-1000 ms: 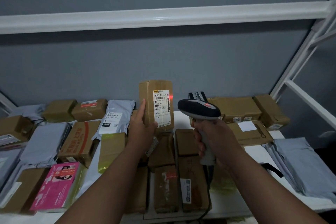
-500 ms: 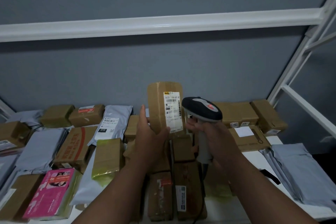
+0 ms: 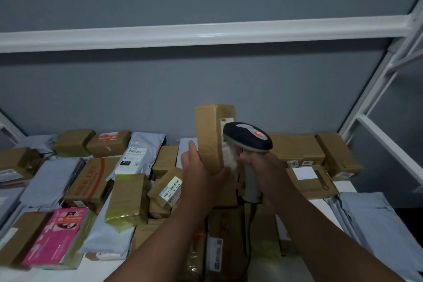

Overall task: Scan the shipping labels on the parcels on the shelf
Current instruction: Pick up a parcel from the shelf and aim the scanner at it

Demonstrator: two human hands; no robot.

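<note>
Cardboard parcel (image 3: 210,137), tall and narrow, stands upright in the middle of the view, raised above a white shelf (image 3: 338,186) crowded with other packages. The left hand (image 3: 201,175) has its grip closed around the parcel's lower end, fingers up the left face and thumb curling under the front, so most of the box rises above the hand. A white shipping label (image 3: 229,158) runs down the parcel's right face; it looks blurred and is partly hidden. The right hand (image 3: 263,171) has its grip closed around the pale handle of a barcode scanner (image 3: 248,136), whose dark head sits just beside the label, close enough to overlap it from this angle; whether they touch cannot be told. A cable hangs from the handle base. Below lie brown boxes, grey mailer bags (image 3: 375,224) at the right, a pink box (image 3: 58,236) at the lower left and a small box with a barcode sticker (image 3: 168,186) just left of the left hand. Compared with half a second ago, the parcel has turned so its label faces more to the right and is less readable, and the scanner head has closed in against it.
</note>
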